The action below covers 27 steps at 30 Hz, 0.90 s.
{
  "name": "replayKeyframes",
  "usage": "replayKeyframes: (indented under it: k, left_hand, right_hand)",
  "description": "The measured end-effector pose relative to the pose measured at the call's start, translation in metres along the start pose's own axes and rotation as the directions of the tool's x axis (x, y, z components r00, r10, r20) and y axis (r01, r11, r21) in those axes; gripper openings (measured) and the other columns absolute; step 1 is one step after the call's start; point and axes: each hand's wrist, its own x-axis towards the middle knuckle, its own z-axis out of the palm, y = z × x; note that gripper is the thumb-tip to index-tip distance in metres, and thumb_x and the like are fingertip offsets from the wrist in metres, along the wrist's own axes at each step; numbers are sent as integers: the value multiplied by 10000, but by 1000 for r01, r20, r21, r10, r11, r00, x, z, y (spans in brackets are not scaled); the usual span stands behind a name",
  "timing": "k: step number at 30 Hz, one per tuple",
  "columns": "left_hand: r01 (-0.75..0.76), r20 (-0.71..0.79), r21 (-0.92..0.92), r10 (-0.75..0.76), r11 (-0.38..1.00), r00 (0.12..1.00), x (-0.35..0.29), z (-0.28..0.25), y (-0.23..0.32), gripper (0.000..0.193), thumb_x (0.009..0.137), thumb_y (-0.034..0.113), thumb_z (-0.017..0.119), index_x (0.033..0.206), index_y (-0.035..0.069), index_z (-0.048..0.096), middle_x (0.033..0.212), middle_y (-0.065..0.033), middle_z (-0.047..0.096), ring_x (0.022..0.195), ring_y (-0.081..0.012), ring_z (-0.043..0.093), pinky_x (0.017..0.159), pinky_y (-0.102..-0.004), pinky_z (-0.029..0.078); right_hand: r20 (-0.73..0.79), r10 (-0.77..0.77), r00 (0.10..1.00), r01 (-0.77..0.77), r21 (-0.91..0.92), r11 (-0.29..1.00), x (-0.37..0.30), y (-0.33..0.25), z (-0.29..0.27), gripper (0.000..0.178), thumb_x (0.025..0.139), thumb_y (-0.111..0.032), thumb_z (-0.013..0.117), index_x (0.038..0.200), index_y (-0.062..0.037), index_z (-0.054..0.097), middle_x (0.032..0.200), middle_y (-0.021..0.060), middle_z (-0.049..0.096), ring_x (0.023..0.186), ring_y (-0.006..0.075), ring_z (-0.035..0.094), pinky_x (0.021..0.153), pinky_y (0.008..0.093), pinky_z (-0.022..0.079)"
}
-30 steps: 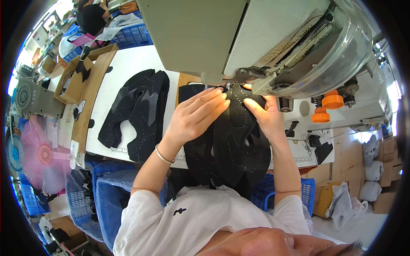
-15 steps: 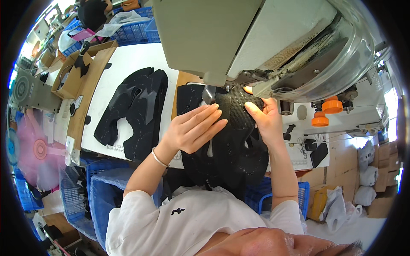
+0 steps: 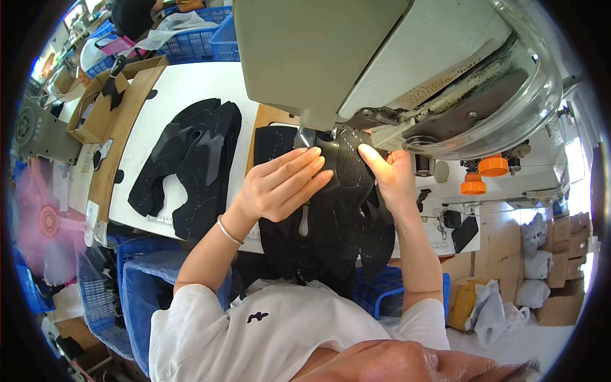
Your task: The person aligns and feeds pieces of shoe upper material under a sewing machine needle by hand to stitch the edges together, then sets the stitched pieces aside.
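Note:
A black fabric piece (image 3: pixel 349 219), shaped like a shoe upper with a mesh part and pale dashed lines, lies under the head of a sewing machine (image 3: pixel 312 57). My left hand (image 3: pixel 275 191) rests on it with fingers stretched out, the fingertips just in front of the needle area. At its right edge my right hand (image 3: pixel 396 181) grips the mesh part, thumb on top and the other fingers partly hidden underneath. Where the needle meets the fabric cannot be made out. Left of my hands, a stack of similar black pieces (image 3: pixel 207 178) lies on the white table (image 3: pixel 143 175).
Blue crates (image 3: pixel 191 48) stand beyond the table. A cardboard box (image 3: pixel 95 118) and a pink fan (image 3: pixel 48 219) are at the left. Lined blue baskets (image 3: pixel 143 305) sit below the table edge. Orange knobs (image 3: pixel 493 163) stick out from the machine's right side.
The whole view has shifted slightly, so the table and machine appear a little displaced. Both hands keep nearly the same hold on the fabric, the right-hand fingers drawn in a bit more.

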Motion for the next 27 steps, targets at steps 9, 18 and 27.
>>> replayKeyframes:
  k: [9, 18, 27]
  left_hand:
    - [44, 3, 9, -44, 999, 999, 7, 6, -9, 245, 716, 80, 715, 951, 15, 738, 987, -117, 704, 981, -279, 700, 882, -380, 603]
    - [373, 238, -135, -336, 918, 911, 38, -13, 29, 394, 657, -37, 599, 1034, -16, 710, 1021, -110, 666, 984, -281, 643, 867, -417, 542]
    - [266, 395, 384, -417, 884, 818, 47, -4, 62, 589, 775, 445, 683, 1269, 128, 643, 1134, -102, 575, 1123, -251, 559, 967, -381, 444]
  right_hand:
    - [-45, 1, 999, -1, -9, 1000, 19, 30, -5, 277, 930, -267, 678, 896, 4, 723, 743, -36, 628, 677, 45, 500, 589, 235, 378]
    - [256, -18, 966, -234, 908, 346, 49, 123, -26, 385, 865, -26, 660, 1202, -49, 474, 1067, 83, 598, 1005, 189, 632, 822, 321, 546]
    - [57, 74, 996, -93, 556, 826, 46, 81, -16, 373, 869, -2, 641, 1206, -51, 487, 1077, 62, 590, 1020, 172, 610, 851, 320, 537]
